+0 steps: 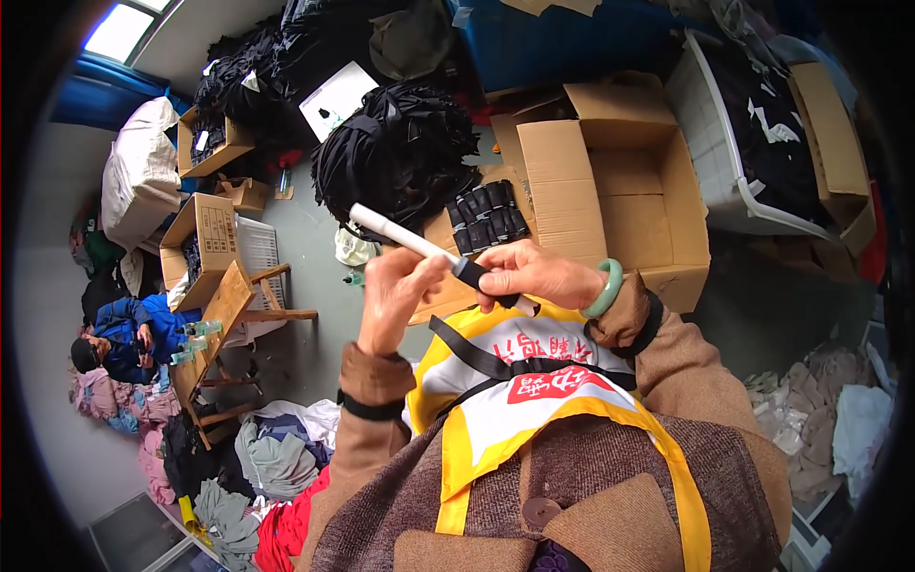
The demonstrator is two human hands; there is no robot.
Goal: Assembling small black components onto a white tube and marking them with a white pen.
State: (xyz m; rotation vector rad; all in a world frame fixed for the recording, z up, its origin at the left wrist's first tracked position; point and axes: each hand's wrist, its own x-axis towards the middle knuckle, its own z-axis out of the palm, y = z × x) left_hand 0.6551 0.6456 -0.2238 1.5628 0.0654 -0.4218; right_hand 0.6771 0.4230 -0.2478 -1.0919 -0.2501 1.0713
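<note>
Hands meet just above our apron (534,400), a little past the centre of the view. Our left hand (396,296) has its grip clamped on a white tube (396,232), thumb and fingers closed round the near part of it, while the far end slants up toward ten o'clock. Our right hand (534,275), with a green bangle (607,288) on the wrist at three o'clock of it, has its grip pinched together on a black sleeve (481,280) that sits over the tube's near end, just at the point where the two hands almost touch. The tube and sleeve thus lie between the hands, held in the air and clear of everything below. At twelve o'clock of the hands a row of rolled black pieces (488,214) rests on a flap of an open cardboard box (620,181), and beyond them lies a big heap of black cloth (396,153). At one to two o'clock stands a white crate (705,133) holding more dark cloth. Well off at nine o'clock a wooden bench (214,329) carries small bottles, and beside it sits a person in blue (129,334). Loose clothes (272,458) cover the floor at seven o'clock.
</note>
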